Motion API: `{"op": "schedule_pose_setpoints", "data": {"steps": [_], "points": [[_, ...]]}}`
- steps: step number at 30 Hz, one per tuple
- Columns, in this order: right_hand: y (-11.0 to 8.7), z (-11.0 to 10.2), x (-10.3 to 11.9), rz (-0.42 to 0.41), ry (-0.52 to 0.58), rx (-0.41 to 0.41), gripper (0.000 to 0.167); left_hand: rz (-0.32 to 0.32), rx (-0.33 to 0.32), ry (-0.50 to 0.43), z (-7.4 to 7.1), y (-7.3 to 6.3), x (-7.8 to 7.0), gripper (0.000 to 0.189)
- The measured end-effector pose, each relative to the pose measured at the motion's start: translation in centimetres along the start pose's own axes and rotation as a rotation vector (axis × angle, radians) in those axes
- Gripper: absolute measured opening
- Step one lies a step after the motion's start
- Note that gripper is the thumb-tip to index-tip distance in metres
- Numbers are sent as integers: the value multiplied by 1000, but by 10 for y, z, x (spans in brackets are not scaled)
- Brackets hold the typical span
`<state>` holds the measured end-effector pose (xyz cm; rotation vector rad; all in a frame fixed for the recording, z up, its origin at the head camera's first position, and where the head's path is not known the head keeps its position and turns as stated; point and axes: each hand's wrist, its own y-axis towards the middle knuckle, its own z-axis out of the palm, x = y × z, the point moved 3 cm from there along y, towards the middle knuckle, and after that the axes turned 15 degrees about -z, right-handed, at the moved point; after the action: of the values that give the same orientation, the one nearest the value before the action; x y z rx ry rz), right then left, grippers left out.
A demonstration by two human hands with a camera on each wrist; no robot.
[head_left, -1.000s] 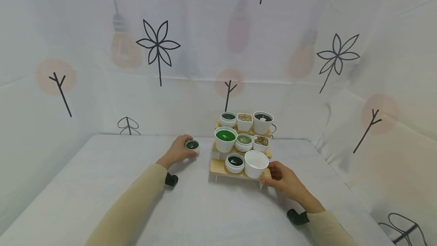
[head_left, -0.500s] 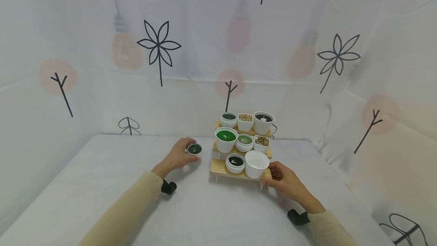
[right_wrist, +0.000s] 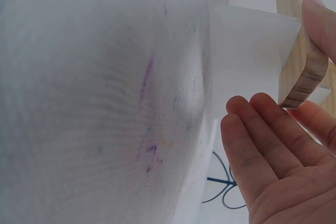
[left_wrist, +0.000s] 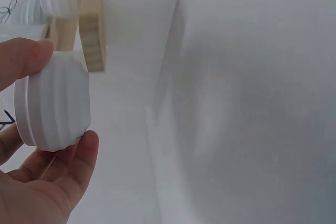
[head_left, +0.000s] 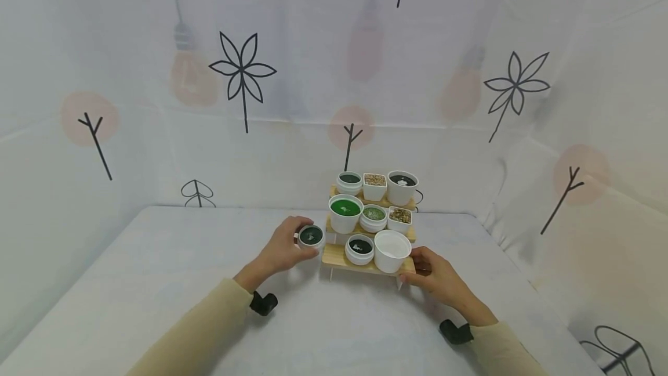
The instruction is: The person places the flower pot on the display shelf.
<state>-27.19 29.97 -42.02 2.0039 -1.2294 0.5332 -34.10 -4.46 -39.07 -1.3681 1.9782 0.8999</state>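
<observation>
A small white ribbed round cup (head_left: 311, 236) with dark green contents is pinched between the thumb and fingers of my left hand (head_left: 282, 246). It is just left of the lowest board of a three-tier wooden stand (head_left: 334, 255). In the left wrist view the ribbed cup (left_wrist: 60, 100) is tilted, apart from the board end (left_wrist: 93, 40). My right hand (head_left: 442, 280) grips the right end of that lowest board; in the right wrist view, thumb and index finger hold the board end (right_wrist: 310, 80) while the other fingers stay straight below it.
On the lowest board stand a round cup with black contents (head_left: 359, 250) and a large white cup (head_left: 392, 250). The middle tier bears a bright green cup (head_left: 344, 213) and two smaller ones; three cups stand on top. A patterned cloth (head_left: 292, 155) hangs behind.
My left hand has carried the small round cup rightward and toward me, up to the lowest board's left end. My right hand and the stand have stayed put.
</observation>
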Motion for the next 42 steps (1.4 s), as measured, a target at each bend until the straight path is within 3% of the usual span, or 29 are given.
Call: {"op": "schedule_pose_setpoints", "data": {"steps": [4,12,29,42], "points": [[0,0,0,3,-1,-2,60,35,2,-21,5,-7,-8,59],[0,0,0,-9,2,5,59,48,25,-43,15,-14,-18,59],[-1,0,0,1,-19,-2,59,-12,33,-93,29,-15,-21,60],[-1,0,3,9,6,-4,59,-15,15,-123,31,-17,-21,60]]}}
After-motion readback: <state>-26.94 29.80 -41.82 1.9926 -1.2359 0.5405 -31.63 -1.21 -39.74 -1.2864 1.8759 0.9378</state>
